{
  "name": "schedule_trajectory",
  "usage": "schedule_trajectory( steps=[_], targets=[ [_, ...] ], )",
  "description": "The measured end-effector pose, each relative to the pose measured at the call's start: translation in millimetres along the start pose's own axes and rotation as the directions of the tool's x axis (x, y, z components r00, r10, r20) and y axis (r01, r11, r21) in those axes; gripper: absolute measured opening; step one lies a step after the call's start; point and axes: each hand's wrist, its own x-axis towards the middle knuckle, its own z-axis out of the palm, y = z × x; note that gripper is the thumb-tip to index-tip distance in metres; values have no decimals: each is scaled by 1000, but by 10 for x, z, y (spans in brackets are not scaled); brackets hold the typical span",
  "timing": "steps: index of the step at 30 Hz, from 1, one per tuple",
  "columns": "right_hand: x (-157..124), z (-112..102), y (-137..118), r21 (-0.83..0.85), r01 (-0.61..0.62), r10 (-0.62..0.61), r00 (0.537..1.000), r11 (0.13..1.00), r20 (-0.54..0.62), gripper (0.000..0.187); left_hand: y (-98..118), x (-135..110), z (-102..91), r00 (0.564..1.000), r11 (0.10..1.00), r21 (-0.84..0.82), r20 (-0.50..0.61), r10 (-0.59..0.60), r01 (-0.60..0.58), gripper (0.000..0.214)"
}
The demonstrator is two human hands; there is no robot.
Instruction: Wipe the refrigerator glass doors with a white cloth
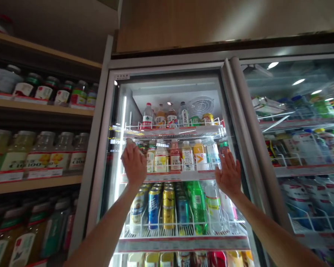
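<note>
My left hand [134,163] is raised in front of the left part of a lit drinks fridge's glass door [119,111]. Its fingers look curled, with a small pale patch at their tips that I cannot make out. On the right, my right hand [228,173] is up near the door's right side, fingers stretched out and nothing in it. Behind the glass between my hands stand a red drink bottle [175,154], an orange juice bottle [199,154] and other bottles. Whether either hand touches the glass is unclear.
Lower in the fridge are a blue can [154,207], a gold can [168,207] and a green bottle [197,204]. A second glass-fronted fridge [303,148] adjoins on the right. On the left, wooden shelves [39,105] carry jars and bottles.
</note>
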Motion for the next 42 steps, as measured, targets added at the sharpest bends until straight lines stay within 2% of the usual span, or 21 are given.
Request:
schedule_trajectory(
  steps=[2, 5, 6, 8, 10, 12, 15, 17, 19, 20, 22, 25, 27, 29, 31, 33, 35, 36, 38, 40, 42],
  targets=[
    [-2, -5, 12, -6, 2, -2, 1000, 1000, 11, 53, 374, -145, 48, 983, 983, -74, 68, 173, -168, 45],
    [-6, -8, 32, 5, 14, -14, 1000, 1000, 17, 54, 691, -288, 92, 886, 896, -135, 146, 440, -423, 44],
    [-6, -6, 34, 6, 16, -16, 1000, 1000, 15, 55, 639, -290, 83, 869, 881, -131, 153, 471, -455, 44],
    [-7, -3, 30, -2, 14, -14, 1000, 1000, 5, 56, 335, -239, 24, 894, 903, -93, 130, 429, -420, 45],
    [-8, -2, 18, -19, 19, -19, 1000, 1000, -2, 56, -23, -179, -53, 960, 962, -41, 67, 272, -270, 47],
    [-8, -2, 7, -37, 25, -25, 1000, 999, 2, 55, -165, -193, -99, 992, 992, -12, 10, 122, -122, 50],
    [-11, -2, 11, -50, 12, -10, 1000, 999, 25, 55, 201, -413, -75, 984, 984, -61, 53, 168, -165, 52],
    [-13, -3, 25, -42, 11, -10, 1000, 999, 29, 54, 597, -616, -31, 900, 904, -148, 121, 418, -400, 52],
    [-13, -5, 36, -31, 20, -19, 1000, 999, 20, 53, 811, -761, -13, 861, 868, -167, 136, 491, -469, 49],
    [-13, -7, 39, -25, 22, -22, 1000, 999, 15, 53, 797, -794, -25, 864, 870, -158, 132, 487, -466, 48],
    [-11, -12, 36, -13, 14, -13, 1000, 1000, 19, 54, 533, -786, -89, 915, 921, -112, 121, 385, -373, 49],
    [-10, -14, 18, 0, -6, 6, 1000, 1000, 31, 55, -84, -687, -219, 993, 997, -9, 88, 82, -81, 52],
    [-11, -11, 7, 2, -12, 12, 1000, 1000, 23, 54, -278, -664, -266, 998, 997, 43, 23, -62, 61, 53],
    [-13, -7, 5, 3, -14, 14, 1000, 1000, 11, 53, -134, -725, -259, 998, 998, 26, 24, -53, 52, 54],
    [-14, -7, 12, 4, -14, 14, 1000, 1000, 9, 52, 266, -856, -207, 989, 995, -56, 120, 83, -77, 55],
    [-15, -10, 27, 9, -10, 10, 1000, 1000, 17, 51, 687, -1001, -144, 946, 962, -133, 193, 261, -239, 55],
    [-14, -13, 44, 13, -3, 3, 1000, 1000, 14, 51, 880, -1090, -122, 896, 914, -177, 201, 396, -365, 54],
    [-14, -13, 50, 14, 1, -1, 1000, 1000, 8, 51, 847, -1100, -135, 885, 902, -177, 196, 423, -393, 54],
    [-15, -9, 56, 13, 14, -14, 1000, 1000, 2, 51, 548, -1051, -198, 908, 922, -141, 175, 381, -360, 54],
    [-16, -1, 51, 9, 15, -15, 1000, 1000, 2, 51, 106, -955, -271, 971, 981, -70, 146, 190, -181, 54],
    [-15, 3, 41, 7, 2, -2, 1000, 1000, 12, 52, -211, -884, -313, 997, 1000, -1, 80, -6, 6, 53]
  ],
)
